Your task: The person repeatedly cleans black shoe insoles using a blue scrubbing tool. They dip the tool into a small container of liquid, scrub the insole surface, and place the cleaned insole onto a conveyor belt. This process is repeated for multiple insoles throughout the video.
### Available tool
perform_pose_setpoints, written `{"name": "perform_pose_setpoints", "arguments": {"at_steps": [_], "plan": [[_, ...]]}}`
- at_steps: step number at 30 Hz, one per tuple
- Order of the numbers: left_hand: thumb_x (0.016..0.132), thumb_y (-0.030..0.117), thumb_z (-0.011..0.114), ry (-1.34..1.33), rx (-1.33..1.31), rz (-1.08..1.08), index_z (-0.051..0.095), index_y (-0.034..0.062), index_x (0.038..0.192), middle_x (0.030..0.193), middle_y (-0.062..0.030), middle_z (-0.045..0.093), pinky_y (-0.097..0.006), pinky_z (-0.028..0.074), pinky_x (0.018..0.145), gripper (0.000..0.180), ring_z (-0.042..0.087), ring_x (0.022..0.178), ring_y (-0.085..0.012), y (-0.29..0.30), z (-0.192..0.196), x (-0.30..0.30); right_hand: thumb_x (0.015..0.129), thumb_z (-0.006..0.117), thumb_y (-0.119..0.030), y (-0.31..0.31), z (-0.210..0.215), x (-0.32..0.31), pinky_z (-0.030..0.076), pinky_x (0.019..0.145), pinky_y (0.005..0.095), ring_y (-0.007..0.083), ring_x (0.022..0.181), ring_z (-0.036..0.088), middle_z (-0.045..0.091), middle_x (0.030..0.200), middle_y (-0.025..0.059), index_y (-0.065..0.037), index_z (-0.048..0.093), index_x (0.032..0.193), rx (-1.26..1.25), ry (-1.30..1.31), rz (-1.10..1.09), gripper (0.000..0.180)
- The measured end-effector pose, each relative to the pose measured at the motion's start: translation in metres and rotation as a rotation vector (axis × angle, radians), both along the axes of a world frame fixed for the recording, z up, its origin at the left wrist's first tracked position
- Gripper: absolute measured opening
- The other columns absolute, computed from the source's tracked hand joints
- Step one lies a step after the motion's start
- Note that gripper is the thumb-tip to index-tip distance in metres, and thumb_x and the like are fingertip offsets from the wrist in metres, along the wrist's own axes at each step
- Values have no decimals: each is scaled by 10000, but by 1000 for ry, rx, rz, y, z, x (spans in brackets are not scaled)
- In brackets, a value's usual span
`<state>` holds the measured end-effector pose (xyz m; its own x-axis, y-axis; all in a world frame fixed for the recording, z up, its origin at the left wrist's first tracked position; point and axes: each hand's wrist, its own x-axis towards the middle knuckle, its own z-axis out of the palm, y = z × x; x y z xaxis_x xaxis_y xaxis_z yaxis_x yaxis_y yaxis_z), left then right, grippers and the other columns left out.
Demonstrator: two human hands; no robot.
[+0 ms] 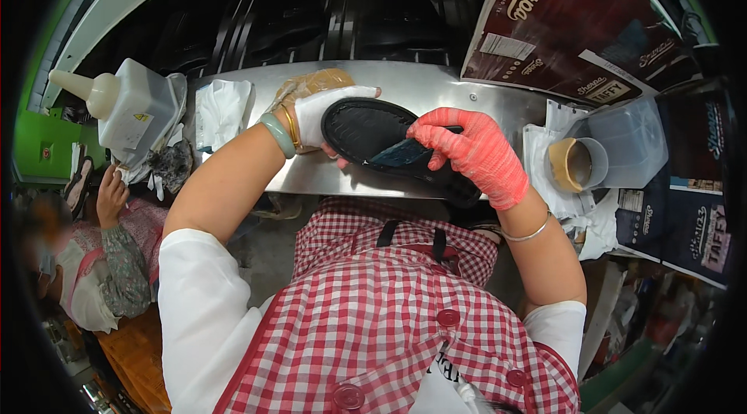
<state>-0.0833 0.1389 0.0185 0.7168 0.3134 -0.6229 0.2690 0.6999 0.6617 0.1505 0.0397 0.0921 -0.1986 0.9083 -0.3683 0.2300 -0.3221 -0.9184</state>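
A black shoe sole (362, 122) is held slantwise over the metal bench, its rounded end toward the far left. My left hand (323, 112), in a white glove that leaves the fingertips bare, grips that end from the left. My right hand (478, 153), in a coral knit glove, pinches a flat, dark blue tool (398, 152) with a black handle. Its wide edge lies against the upper face of the sole. Whether it is a brush or a scraper I cannot tell. Just beyond my left hand sits a brown, tape-wrapped bundle (315, 82).
A white squeeze bottle (136, 107) and folded white cloths (223, 112) are at the left of the metal bench (420, 79). A clear cup (585, 165), a plastic container (634, 142) and cardboard boxes (576, 17) crowd the right. Another person's hand (113, 194) is at far left.
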Motion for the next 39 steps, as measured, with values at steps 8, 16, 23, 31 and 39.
{"name": "perform_pose_setpoints", "arguments": {"at_steps": [8,16,23,31,39], "plan": [[896,464,457,42,-145,64,615,-14,983,747,-179,659,-335,516,401,511,629,491,-268,4,11,4,820,635,-261,-2,2,15,446,552,231,88,572,553,643,773,27,-28,683,945,13,-70,36,269],[885,426,499,13,-128,80,610,-20,983,806,-182,665,-338,521,402,470,644,531,-275,4,21,5,817,630,-250,-9,2,34,437,539,225,87,581,560,649,775,22,-30,686,945,17,-99,20,260],[896,385,512,91,-82,261,603,-65,864,659,-191,632,-302,472,300,460,596,410,-284,-11,40,19,827,634,-229,-33,-7,57,434,553,216,76,594,558,642,799,21,-12,672,967,-31,-85,-73,261],[887,425,505,70,-75,153,613,-43,874,659,-188,634,-322,473,328,481,592,411,-283,-8,37,16,834,636,-216,-66,-16,81,434,580,197,70,615,562,641,817,13,-22,674,965,-78,-50,-189,237],[878,466,498,-125,16,89,561,-9,1121,994,-168,645,-417,564,627,537,649,838,-291,-21,1,-11,844,639,-177,-92,-7,90,416,565,179,66,623,564,647,814,4,-26,680,968,55,20,-293,200]]}}
